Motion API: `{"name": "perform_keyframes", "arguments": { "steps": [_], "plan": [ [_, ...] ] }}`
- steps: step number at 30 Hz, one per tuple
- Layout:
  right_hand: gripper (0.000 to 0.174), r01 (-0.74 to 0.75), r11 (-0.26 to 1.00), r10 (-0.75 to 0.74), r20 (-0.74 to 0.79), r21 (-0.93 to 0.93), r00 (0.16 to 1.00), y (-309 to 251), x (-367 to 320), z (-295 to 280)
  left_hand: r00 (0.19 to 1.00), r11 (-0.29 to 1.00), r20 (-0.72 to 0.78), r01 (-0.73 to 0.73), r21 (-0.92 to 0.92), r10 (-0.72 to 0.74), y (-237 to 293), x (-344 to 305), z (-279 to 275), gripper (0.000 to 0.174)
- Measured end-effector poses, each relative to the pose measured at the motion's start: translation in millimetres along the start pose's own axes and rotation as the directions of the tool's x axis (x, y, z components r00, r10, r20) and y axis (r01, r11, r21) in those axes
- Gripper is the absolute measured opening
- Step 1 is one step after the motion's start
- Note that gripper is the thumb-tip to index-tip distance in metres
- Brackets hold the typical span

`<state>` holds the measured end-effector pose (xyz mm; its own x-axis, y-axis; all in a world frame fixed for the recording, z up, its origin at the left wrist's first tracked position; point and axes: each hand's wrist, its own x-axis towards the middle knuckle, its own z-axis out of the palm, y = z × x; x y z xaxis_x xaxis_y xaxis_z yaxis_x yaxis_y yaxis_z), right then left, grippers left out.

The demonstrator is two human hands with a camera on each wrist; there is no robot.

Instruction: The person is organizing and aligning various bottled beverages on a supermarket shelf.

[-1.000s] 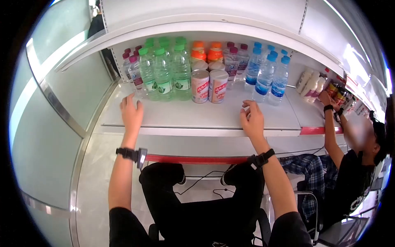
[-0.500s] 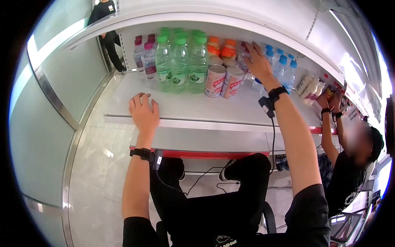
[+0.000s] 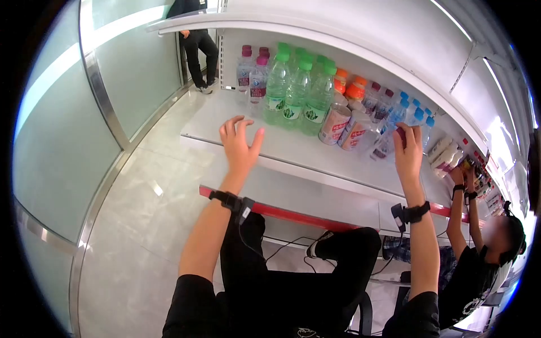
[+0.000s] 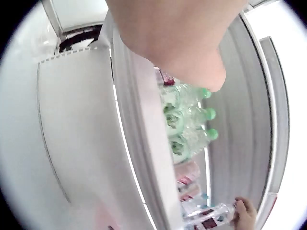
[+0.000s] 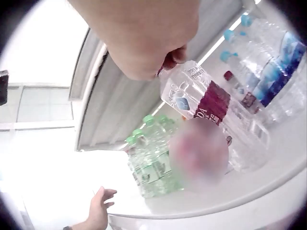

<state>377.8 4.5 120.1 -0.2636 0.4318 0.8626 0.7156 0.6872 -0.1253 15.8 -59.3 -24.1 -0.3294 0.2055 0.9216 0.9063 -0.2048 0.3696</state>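
Observation:
My right hand (image 3: 409, 155) pinches the purple cap of a clear soda water bottle (image 5: 213, 103) with a purple label. The bottle tilts over the front part of the shelf, right of two pink-and-white cans (image 3: 353, 130). Over the shelf's front edge is my left hand (image 3: 241, 145), fingers spread and loosely bent, with nothing in it. Closest to that hand stand several green-capped bottles (image 3: 291, 93) and, further left, purple-capped bottles (image 3: 258, 81). In the right wrist view, my right hand (image 5: 148, 38) hides most of the cap.
Blue-capped water bottles (image 3: 426, 128) stand at the right, and orange-capped bottles (image 3: 355, 88) behind the cans. An upper shelf (image 3: 338, 42) overhangs the row. A person (image 3: 479, 265) sits at the right by white bottles (image 3: 447, 155); another person (image 3: 201, 50) stands beyond the shelf's left end.
My right hand went from the shelf's front into the bottles at the back, then came forward holding a purple-capped bottle. My left hand stays near the edge. The head view has turned.

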Motion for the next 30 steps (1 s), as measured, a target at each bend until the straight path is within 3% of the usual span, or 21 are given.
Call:
{"name": "perform_keyframes", "arguments": {
  "steps": [2,4,6,7,9,10,12,13,16,18,19,20,21,22,25,30],
  "plan": [
    [0.021,0.013,0.996,-0.021,0.090,0.090,0.996,-28.5,1.8,-2.6,0.990,0.941,0.132,0.003,-0.337,0.044,30.6,-5.1,-3.3,0.039],
    [0.019,0.073,0.992,-0.081,0.073,0.108,0.994,-52.1,4.9,5.3,0.955,0.864,0.271,0.032,-0.502,0.122,80.1,-0.5,-4.7,0.052],
    [0.021,0.131,0.951,-0.161,0.086,0.280,0.983,-70.7,8.2,17.3,0.944,0.824,0.298,0.053,-0.564,0.143,116.6,5.8,0.3,0.063],
    [0.021,0.136,0.948,-0.165,0.079,0.288,0.983,-81.9,10.4,22.4,0.945,0.829,0.293,0.045,-0.558,0.146,122.7,10.1,2.8,0.063],
    [0.029,0.162,0.825,-0.285,0.151,0.541,0.947,-99.7,12.1,26.4,0.808,0.797,0.581,0.412,-0.443,-0.095,126.9,15.1,4.1,0.066],
    [0.029,0.160,0.817,-0.285,0.147,0.554,0.947,-101.1,12.6,24.4,0.807,0.805,0.582,0.409,-0.430,-0.099,118.7,12.2,8.2,0.066],
    [0.038,0.067,0.801,-0.226,0.196,0.594,0.954,-102.5,9.5,22.0,0.899,0.846,0.396,0.353,-0.399,-0.189,90.7,3.7,17.2,0.061],
    [0.043,0.124,0.829,-0.239,0.146,0.545,0.960,-88.8,4.3,26.7,0.882,0.789,0.371,0.441,-0.427,-0.292,81.3,7.1,12.5,0.058],
    [0.042,0.055,0.861,-0.149,0.148,0.506,0.978,-47.5,-24.9,36.0,0.861,0.780,0.324,0.498,-0.379,-0.392,35.1,28.1,3.5,0.055],
    [0.041,-0.016,0.872,-0.104,0.217,0.489,0.971,-9.8,-50.9,45.6,0.913,0.914,0.282,0.354,-0.196,-0.293,-3.8,47.8,-0.1,0.056],
    [0.040,-0.082,0.885,-0.059,0.284,0.458,0.957,8.3,-64.0,50.9,0.915,0.919,0.282,0.348,-0.188,-0.289,-18.0,54.3,-0.8,0.056],
    [0.040,-0.082,0.880,-0.058,0.278,0.467,0.959,25.8,-77.0,56.6,0.968,0.977,0.174,0.154,0.146,-0.179,-31.0,60.3,-0.7,0.056],
    [0.039,-0.167,0.879,0.034,0.290,0.446,0.956,42.5,-88.5,62.8,0.994,0.879,0.109,-0.026,0.477,-0.030,-44.2,66.6,1.2,0.058],
    [0.037,-0.252,0.870,0.126,0.301,0.424,0.945,49.1,-93.5,66.2,0.994,0.875,0.106,-0.033,0.484,-0.021,-60.8,70.7,6.1,0.058],
    [0.034,-0.278,0.851,0.200,0.215,0.446,0.956,59.1,-101.5,70.3,0.949,0.941,0.205,0.176,0.288,-0.240,-98.4,80.9,20.2,0.060],
    [0.031,-0.284,0.852,0.203,0.222,0.439,0.954,50.4,-102.6,65.5,0.857,0.946,0.406,0.263,0.188,-0.319,-115.2,94.1,23.6,0.052]
  ]
}}
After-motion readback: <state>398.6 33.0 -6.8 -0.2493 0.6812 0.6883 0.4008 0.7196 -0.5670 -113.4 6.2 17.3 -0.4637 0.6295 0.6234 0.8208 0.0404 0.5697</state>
